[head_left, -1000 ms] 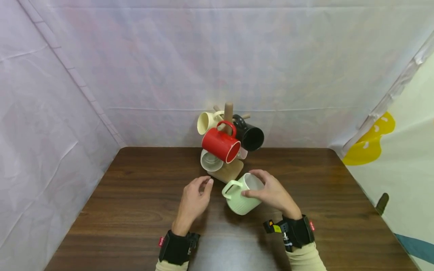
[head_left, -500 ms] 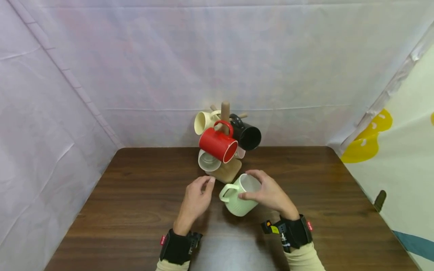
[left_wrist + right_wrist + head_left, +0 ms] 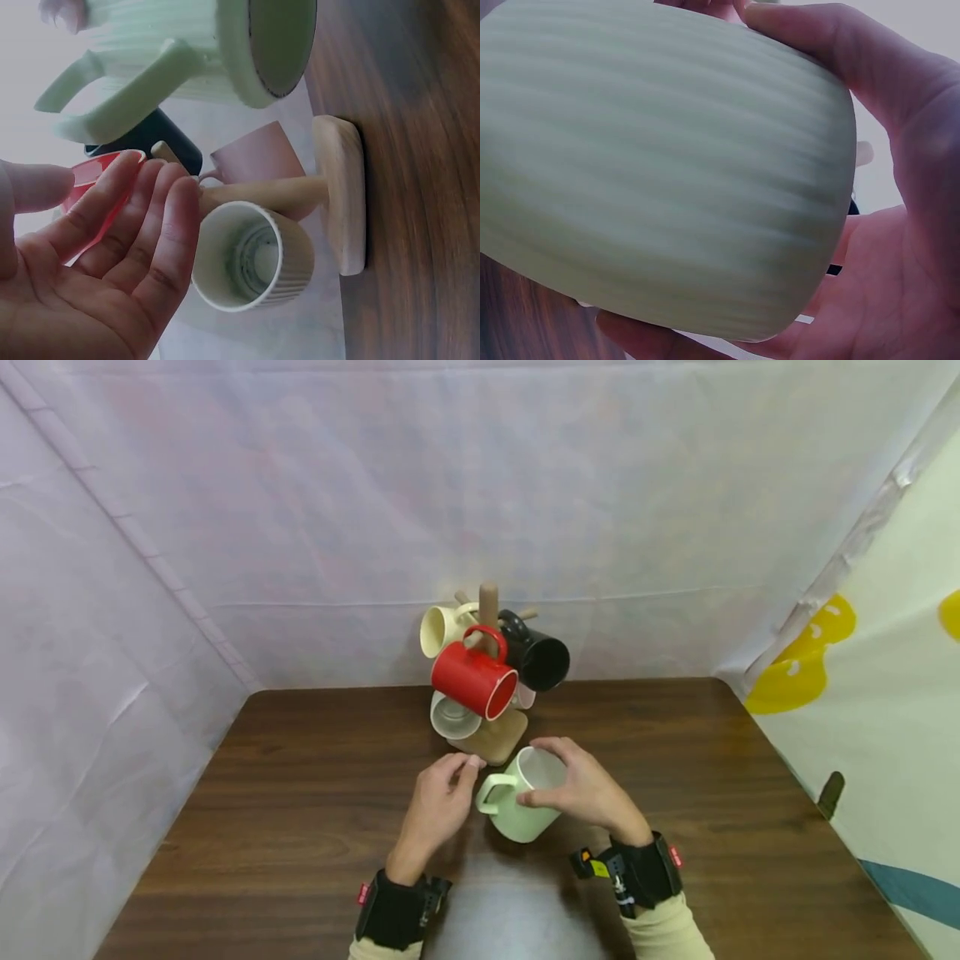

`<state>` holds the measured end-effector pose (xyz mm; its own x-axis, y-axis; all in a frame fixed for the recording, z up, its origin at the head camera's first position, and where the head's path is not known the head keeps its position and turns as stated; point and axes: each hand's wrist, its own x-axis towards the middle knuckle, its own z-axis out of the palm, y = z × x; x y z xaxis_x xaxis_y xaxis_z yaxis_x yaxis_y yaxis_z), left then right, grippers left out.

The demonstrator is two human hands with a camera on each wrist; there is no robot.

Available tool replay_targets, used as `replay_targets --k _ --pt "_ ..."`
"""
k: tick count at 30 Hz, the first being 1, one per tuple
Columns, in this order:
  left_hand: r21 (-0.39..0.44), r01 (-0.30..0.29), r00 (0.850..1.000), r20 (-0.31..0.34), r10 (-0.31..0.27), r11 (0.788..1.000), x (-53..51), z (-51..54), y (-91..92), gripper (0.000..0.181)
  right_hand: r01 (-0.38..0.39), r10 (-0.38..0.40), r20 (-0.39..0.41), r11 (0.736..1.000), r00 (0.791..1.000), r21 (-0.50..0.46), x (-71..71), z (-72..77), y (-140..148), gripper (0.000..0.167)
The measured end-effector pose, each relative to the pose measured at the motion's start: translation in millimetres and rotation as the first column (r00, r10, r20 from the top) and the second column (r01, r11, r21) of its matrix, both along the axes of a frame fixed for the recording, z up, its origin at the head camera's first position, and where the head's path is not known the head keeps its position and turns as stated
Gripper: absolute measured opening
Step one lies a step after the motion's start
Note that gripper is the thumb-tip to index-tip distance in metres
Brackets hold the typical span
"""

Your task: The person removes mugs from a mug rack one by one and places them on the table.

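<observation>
My right hand [image 3: 592, 789] grips a pale green ribbed mug [image 3: 517, 820] round its body near the rim, thumb on the near side. The mug is tilted, and its handle points left. In the left wrist view its base [image 3: 283, 45] is off the table. Close by the handle [image 3: 142, 94] is my left hand [image 3: 438, 802], with loosely bent fingers and nothing in them. Behind both hands stands a wooden mug rack [image 3: 489, 602]. A red mug [image 3: 468, 677], a black mug [image 3: 546, 662] and a cream mug [image 3: 438, 631] hang on its upper pegs.
Lower on the rack are a white ribbed mug [image 3: 454, 717] and a pink mug [image 3: 259, 154]. The rack's wooden base [image 3: 495, 739] rests on the dark wood table [image 3: 300, 827], near its back edge. A pale cloth wall [image 3: 337, 527] rises behind.
The gap between my left hand and the green mug's handle has narrowed. My right hand keeps its grip on the mug. The whole head view has shifted slightly.
</observation>
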<state>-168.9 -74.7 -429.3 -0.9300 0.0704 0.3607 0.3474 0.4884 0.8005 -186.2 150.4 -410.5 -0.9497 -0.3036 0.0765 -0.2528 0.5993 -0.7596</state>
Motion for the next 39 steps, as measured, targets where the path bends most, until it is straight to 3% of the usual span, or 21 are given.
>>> replay_targets --k 6,16,23,39 --pt "-0.007 0.035 0.999 0.024 -0.035 0.999 -1.1 -1.1 3.9 0.023 -0.001 0.001 -0.017 1.000 1.000 -0.005 -0.7 0.9 -1.6 0.078" --pt "0.041 0.074 0.989 0.126 -0.079 0.996 -0.3 1.8 5.3 0.032 -0.006 0.006 -0.022 1.000 1.000 -0.007 -0.8 -1.5 -4.5 0.078" --pt "0.033 0.100 0.986 0.132 -0.104 0.994 1.9 1.6 6.3 0.036 0.006 -0.005 -0.033 1.000 0.999 0.014 -0.7 -2.9 -5.4 0.077" --pt "0.042 0.209 0.947 0.240 -0.213 0.977 4.5 0.7 10.3 0.041 -0.002 0.009 -0.118 0.998 0.993 0.056 2.5 -2.5 -9.1 0.077"
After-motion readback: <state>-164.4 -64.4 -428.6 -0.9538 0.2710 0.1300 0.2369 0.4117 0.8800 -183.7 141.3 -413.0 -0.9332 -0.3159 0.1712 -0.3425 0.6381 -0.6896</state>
